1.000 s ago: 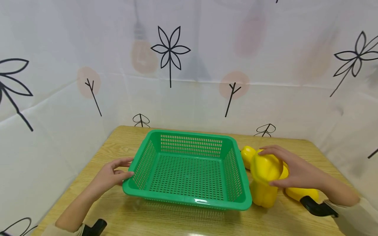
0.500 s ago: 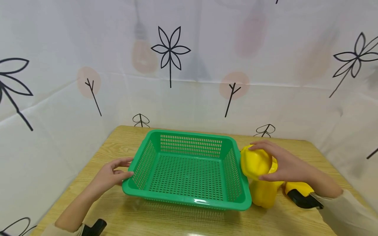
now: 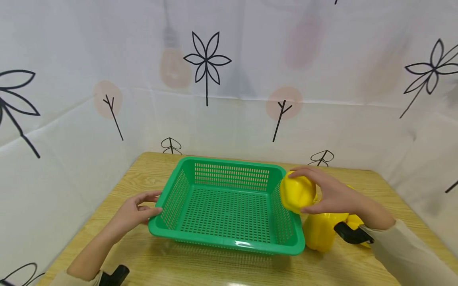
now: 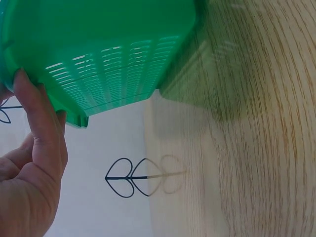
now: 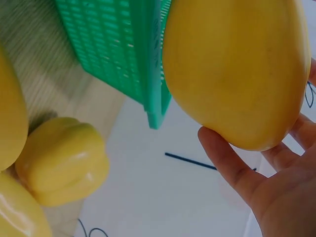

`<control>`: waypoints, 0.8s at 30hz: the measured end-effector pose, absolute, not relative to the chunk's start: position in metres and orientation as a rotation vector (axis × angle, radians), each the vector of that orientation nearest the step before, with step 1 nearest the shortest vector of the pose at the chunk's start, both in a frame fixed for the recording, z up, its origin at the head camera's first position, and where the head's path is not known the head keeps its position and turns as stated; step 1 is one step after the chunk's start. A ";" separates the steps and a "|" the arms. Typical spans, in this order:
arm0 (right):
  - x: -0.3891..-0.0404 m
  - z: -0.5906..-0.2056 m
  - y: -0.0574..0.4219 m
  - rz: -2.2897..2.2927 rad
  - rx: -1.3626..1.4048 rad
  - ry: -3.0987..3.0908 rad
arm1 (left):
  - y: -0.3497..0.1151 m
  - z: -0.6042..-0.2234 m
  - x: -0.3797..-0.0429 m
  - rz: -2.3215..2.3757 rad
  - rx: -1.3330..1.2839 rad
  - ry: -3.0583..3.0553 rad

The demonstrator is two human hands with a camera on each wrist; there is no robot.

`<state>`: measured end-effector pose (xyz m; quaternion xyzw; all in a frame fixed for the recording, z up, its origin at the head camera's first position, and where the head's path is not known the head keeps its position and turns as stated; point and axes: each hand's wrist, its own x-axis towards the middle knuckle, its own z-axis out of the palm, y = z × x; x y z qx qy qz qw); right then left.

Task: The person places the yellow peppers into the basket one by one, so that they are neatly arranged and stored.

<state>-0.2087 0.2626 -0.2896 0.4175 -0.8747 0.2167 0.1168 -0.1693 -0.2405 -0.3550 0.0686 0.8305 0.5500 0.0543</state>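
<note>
A green rectangular plastic basket [image 3: 225, 214] with slotted walls stands on the wooden table, nothing inside it. At its left rim, my left hand [image 3: 130, 216] holds the edge with thumb and fingers; the left wrist view shows a fingertip against the rim's outer side [image 4: 98, 64]. My right hand [image 3: 330, 194] grips a yellow bell pepper [image 3: 297, 192] between thumb and fingers, held up over the basket's right rim. In the right wrist view this bell pepper [image 5: 237, 69] fills the upper right, with the thumb [image 5: 227, 160] against its lower end.
To the basket's right, another yellow bell pepper [image 3: 319, 232] stands on the table [image 3: 171, 266]. More yellow peppers [image 5: 64, 160] lie behind it, partly hidden by my right arm. A white patterned curtain [image 3: 232, 123] hangs behind the table.
My right hand has carried the bell pepper left, from above the other peppers to over the basket's right rim. The left hand and basket have stayed in place.
</note>
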 end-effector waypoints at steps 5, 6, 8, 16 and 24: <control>-0.215 -0.288 0.254 0.653 1.255 -2.572 | -0.240 -0.354 -0.169 1.692 0.229 2.505; -0.217 -0.287 0.252 0.654 1.265 -2.571 | -0.240 -0.354 -0.169 1.694 0.237 2.503; -0.219 -0.287 0.248 0.667 1.289 -2.567 | -0.240 -0.354 -0.169 1.696 0.246 2.502; -0.229 -0.283 0.232 0.730 1.371 -2.576 | -0.240 -0.355 -0.169 1.690 0.228 2.506; -0.237 -0.278 0.212 0.769 1.425 -2.576 | -0.241 -0.354 -0.169 1.669 0.238 2.533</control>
